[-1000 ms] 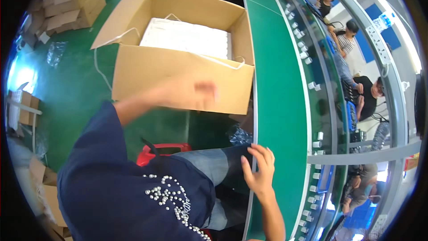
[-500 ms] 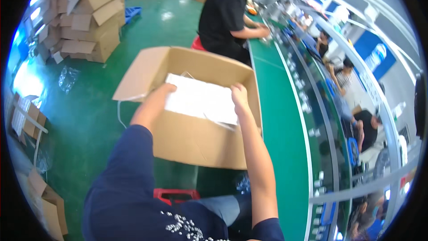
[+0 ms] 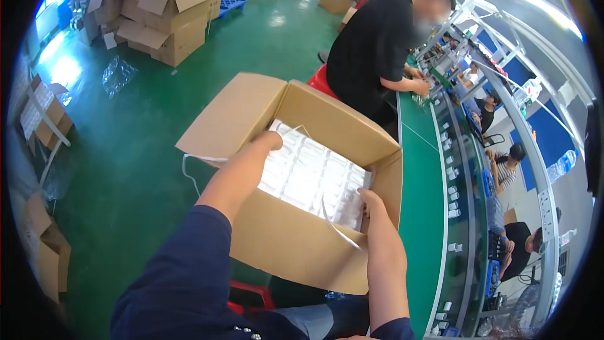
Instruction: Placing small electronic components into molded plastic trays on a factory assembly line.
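Observation:
An open cardboard box (image 3: 302, 252) stands in front of me, its left flap folded outward. Inside lies a white compartmented tray (image 3: 308, 167), shiny and sectioned into rows. My left hand (image 3: 272, 141) grips the tray's left edge, its fingertips hidden. At the right edge my right hand (image 3: 371, 201) holds the tray, thumb on top and the other fingers out of sight between tray and box wall. A white strap (image 3: 335, 226) runs over the tray's near side and across the box's front rim; another strap end (image 3: 189, 173) hangs outside at the left.
A green-topped workbench (image 3: 418, 214) with a conveyor (image 3: 469, 239) runs along my right. Beyond the box a person in black (image 3: 368, 50) sits working at the bench. Stacked cartons (image 3: 170, 16) stand far left. Below the box is a red stool (image 3: 251, 296).
The tray now sits deeper between the box walls, with both my hands still at its sides. The whole view has shifted, so the box appears lower and further right.

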